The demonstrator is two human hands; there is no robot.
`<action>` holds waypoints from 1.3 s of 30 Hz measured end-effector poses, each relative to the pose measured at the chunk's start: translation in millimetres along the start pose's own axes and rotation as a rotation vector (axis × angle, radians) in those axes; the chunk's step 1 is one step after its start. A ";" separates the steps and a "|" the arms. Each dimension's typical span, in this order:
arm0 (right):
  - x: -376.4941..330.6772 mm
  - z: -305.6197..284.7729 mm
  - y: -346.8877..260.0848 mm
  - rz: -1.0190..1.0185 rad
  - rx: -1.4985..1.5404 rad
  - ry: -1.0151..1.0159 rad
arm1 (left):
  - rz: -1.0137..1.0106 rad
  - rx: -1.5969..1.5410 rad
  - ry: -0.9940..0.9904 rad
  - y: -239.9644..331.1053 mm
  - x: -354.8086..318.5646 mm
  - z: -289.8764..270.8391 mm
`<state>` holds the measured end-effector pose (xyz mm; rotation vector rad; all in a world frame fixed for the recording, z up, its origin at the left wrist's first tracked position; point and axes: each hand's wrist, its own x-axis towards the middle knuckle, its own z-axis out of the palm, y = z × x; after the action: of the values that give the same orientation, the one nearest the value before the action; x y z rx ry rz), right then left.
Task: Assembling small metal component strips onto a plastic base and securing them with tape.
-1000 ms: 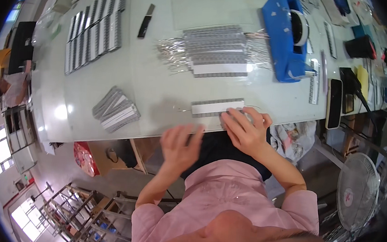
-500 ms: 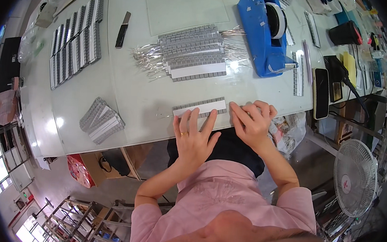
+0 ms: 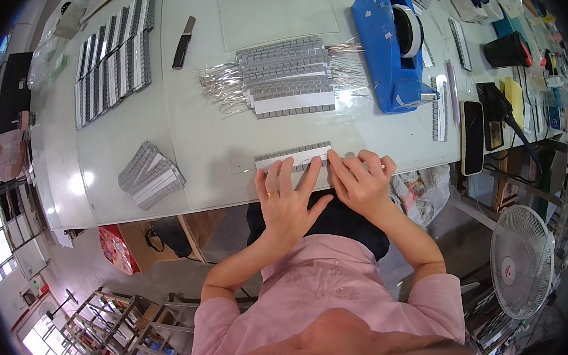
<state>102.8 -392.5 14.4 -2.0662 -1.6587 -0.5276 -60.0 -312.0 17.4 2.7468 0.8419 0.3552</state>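
Observation:
A flat strip with a row of grey square blocks along a white band (image 3: 304,157) lies near the table's front edge. My left hand (image 3: 287,194) is spread over it, several fingertips pressing its white face, thumb stretched out to the right. At the strip's right end, my right hand (image 3: 363,187) touches with a straight finger while its other fingers are loosely bent and apart. Beyond the hands is a stack of similar strips (image 3: 293,103), thin silvery wires fanning from both ends. More such strips (image 3: 152,179) lie fanned to the left of my left hand.
Rows of strips (image 3: 116,64) cover the table's (image 3: 199,151) far left. A black-handled knife (image 3: 183,48) lies beside them. Right of the wired stack stands a blue tape dispenser (image 3: 389,66), then a phone (image 3: 472,135). A fan (image 3: 521,263) stands at right; a person (image 3: 9,156) is far left.
My right hand has moved left, bringing its fingertip from beside the strip onto its right end. My left hand keeps its place on the strip, its thumb a little farther out.

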 end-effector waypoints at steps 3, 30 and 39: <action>-0.1 -1.4 0.6 0.003 0.016 -0.012 | 0.018 -0.030 0.019 -2.4 -0.8 -1.3; 8.8 -9.2 -2.3 0.102 0.219 -0.093 | -0.032 0.026 0.026 -2.3 -0.2 -0.7; 72.5 5.2 -37.4 0.158 0.549 -0.102 | -0.005 -0.067 0.068 -8.1 -5.1 6.4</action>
<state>81.6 -323.8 53.2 -1.8054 -1.4668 0.0868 -66.4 -309.5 8.1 2.6840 0.8372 0.4699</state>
